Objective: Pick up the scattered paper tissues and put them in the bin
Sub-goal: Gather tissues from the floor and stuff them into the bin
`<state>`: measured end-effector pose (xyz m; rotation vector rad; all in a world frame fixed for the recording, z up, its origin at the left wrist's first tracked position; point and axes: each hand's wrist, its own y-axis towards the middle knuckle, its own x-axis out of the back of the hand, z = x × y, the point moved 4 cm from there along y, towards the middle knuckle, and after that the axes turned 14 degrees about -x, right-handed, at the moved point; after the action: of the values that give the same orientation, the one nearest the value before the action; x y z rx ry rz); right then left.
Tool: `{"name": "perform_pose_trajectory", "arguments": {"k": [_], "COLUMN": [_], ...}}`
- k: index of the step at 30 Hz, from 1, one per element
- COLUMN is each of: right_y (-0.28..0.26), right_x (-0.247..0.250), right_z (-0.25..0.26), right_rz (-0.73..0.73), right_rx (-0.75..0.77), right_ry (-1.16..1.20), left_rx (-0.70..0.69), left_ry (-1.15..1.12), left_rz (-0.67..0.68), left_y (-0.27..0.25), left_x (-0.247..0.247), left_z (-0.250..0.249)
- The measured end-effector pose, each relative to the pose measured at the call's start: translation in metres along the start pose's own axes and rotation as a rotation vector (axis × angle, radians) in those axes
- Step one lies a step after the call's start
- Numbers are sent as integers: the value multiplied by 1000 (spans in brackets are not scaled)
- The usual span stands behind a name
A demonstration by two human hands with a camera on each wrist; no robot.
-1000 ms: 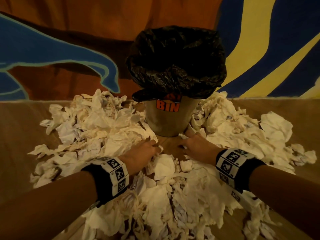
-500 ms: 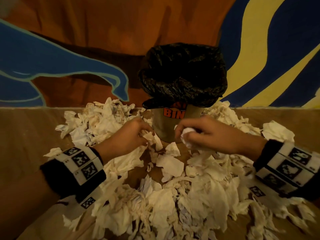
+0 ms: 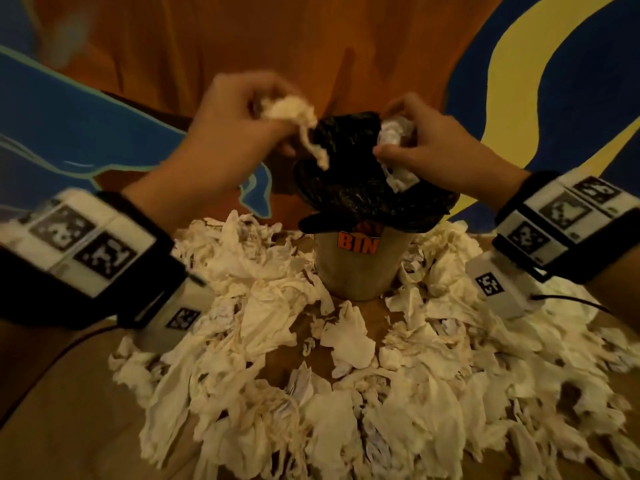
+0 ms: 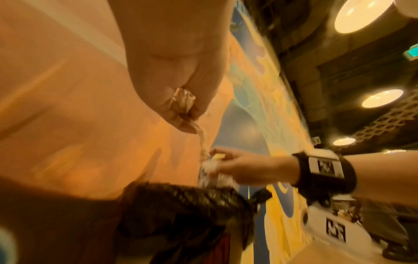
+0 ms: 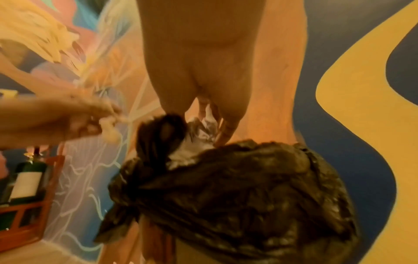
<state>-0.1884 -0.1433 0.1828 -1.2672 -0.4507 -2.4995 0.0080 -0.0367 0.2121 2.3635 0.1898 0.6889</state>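
While both hands hover over the black-lined bin, the left hand clutches a crumpled tissue at its eleven o'clock and the right hand pinches a tissue wad at one o'clock. Release well inside the liner; tissues ring the base.

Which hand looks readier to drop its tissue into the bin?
Right, probably. The right hand holds its tissue low against the bin liner's top, while the left hand holds its tissue higher and off to the side.
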Motion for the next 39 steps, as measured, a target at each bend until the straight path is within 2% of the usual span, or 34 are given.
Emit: {"name": "perform_pose_trajectory", "arguments": {"k": [3,4,7,9,11,13,15,17,21,24,27,30,32,34,36,39], "right_y": [5,3,-17,-36,-54,-70,-83,-95,-111,-111,-107,-104,-102,-99,-98,-101], "right_x": [-12,-12,-2,0,-3,-9,-16,-28,-73,-114,-152,-182,-198,-209,-213,-215], "right_z": [-15,-19,-18,-16,-12,-7,-5,-9,-35,-65,-93,-109,-115,-120,-122,-127], "right_rz": [93,63,-159,-240,-287,-317,-315,-269,-27,180,412,593,640,656,655,632], "right_rx": [-58,-70,-15,54,160,294,407,488,570,487,270,40,-37,-78,-98,-83], "right_ry": [-161,-161,12,89,41,-27,-69,-103,-185,-279,-298,-296,-300,-305,-287,-257], "left_rx": [-46,-25,84,142,194,191,163,126,-164,-188,-149,22,171,283,349,320], "left_ry": [-1,-6,44,141,215,268,321,339,390,485,455,307,311,300,265,304], "left_rz": [-35,-33,34,114,215,339,401,331,76,91,265,580,792,921,974,1038], "left_y": [27,34,45,43,35,26,17,7,-24,-59,-102,-146,-170,-188,-199,-210], "left_x": [-14,-22,-50,-68,-81,-90,-92,-86,-66,-60,-72,-98,-119,-137,-152,-174], "left_z": [-2,3,18,31,43,51,47,36,25,47,72,103,118,126,130,135]}}
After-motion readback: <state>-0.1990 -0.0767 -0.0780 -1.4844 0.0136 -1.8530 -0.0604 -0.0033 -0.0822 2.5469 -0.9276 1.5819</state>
